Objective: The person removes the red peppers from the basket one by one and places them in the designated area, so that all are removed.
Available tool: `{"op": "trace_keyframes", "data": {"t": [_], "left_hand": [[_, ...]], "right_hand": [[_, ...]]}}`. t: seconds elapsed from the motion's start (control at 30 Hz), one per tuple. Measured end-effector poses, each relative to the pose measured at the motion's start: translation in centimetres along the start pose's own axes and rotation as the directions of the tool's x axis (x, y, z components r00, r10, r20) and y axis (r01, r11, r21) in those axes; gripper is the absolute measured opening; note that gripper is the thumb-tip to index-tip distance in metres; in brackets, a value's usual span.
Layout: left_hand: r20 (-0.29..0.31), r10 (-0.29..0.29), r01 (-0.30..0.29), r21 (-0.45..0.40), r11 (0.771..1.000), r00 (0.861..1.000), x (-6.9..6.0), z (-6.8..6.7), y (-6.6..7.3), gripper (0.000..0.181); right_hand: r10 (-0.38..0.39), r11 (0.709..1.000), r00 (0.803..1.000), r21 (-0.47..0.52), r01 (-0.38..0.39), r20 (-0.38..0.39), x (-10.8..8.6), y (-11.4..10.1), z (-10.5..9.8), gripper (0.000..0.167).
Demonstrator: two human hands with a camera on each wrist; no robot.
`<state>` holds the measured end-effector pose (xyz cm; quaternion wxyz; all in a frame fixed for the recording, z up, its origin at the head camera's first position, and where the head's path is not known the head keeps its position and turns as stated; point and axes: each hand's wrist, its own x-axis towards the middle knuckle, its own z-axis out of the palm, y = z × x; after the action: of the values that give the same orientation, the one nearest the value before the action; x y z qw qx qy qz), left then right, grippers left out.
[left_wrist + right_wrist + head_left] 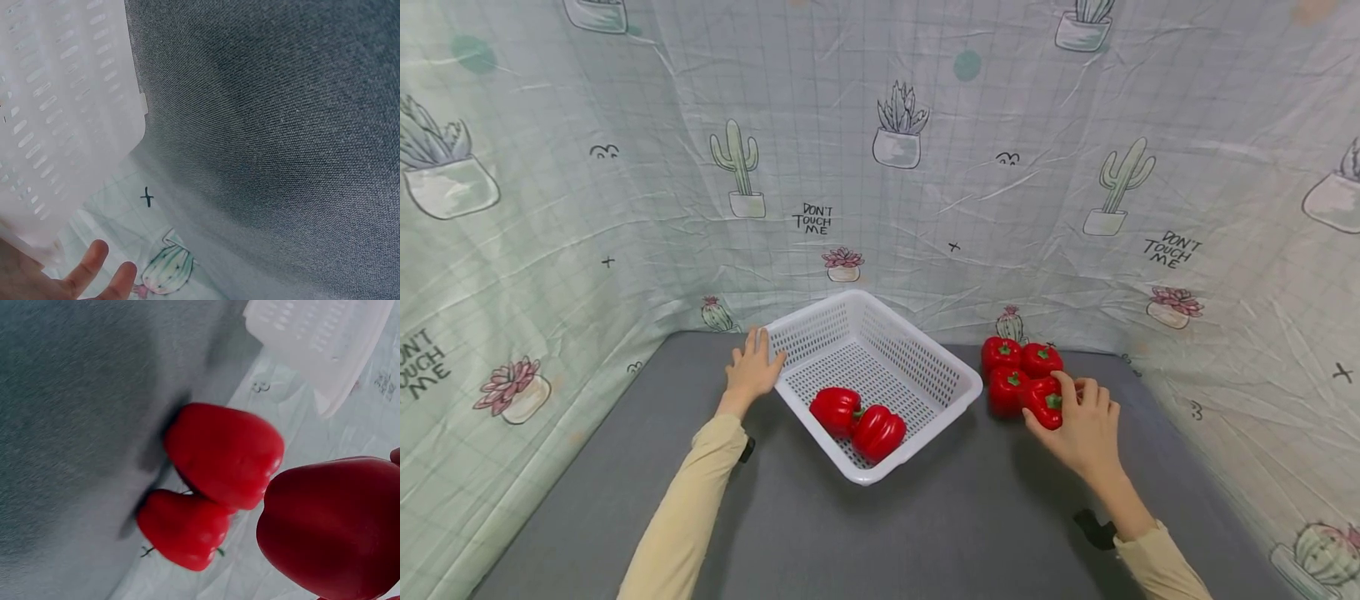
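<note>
A white perforated plastic basket (917, 367) stands on the table, a corner pointing toward me. Two red bell peppers (880, 433) lie inside it on their sides. My left hand (751, 373) rests at the basket's left corner, touching the rim; its fingers (87, 269) extend past the rim in the left wrist view. To the right of the basket, my right hand (1086, 429) grips a red bell pepper (1043, 400) between thumb and fingers. Close behind it are three more red bell peppers (1002, 354) with green stems. In the right wrist view the held pepper (331, 528) looms large.
A grey cloth (940, 517) covers the table. Behind and at both sides hangs a pale curtain (820, 142) printed with cacti, close behind the basket and the loose peppers. Dark wrist straps (1096, 530) sit below the hands.
</note>
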<state>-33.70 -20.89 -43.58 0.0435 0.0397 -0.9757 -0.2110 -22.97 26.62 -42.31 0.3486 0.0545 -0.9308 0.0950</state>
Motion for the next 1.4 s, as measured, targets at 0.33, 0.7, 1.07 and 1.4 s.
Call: {"op": "trace_keyframes", "data": {"t": [0.33,0.7,1.07,1.4], "left_hand": [[0.009,-0.003,0.003,0.016,1.0,1.0,0.1,0.0,0.1,0.068],[0.011,-0.005,0.005,0.01,1.0,1.0,0.2,0.1,0.0,0.068],[0.005,-0.001,0.001,0.001,1.0,1.0,0.1,0.1,0.0,0.067],[0.007,-0.007,0.007,-0.005,1.0,1.0,0.1,0.1,0.0,0.068]], "right_hand": [[0.117,0.993,0.993,0.013,-0.117,0.008,-0.1,1.7,0.6,0.067],[0.234,0.972,0.971,-0.023,-0.233,0.047,0.3,3.2,2.3,0.064],[0.287,0.958,0.953,-0.033,-0.285,0.098,1.0,4.2,3.9,0.062],[0.322,0.947,0.93,-0.045,-0.319,0.179,1.6,4.4,5.1,0.065]]}}
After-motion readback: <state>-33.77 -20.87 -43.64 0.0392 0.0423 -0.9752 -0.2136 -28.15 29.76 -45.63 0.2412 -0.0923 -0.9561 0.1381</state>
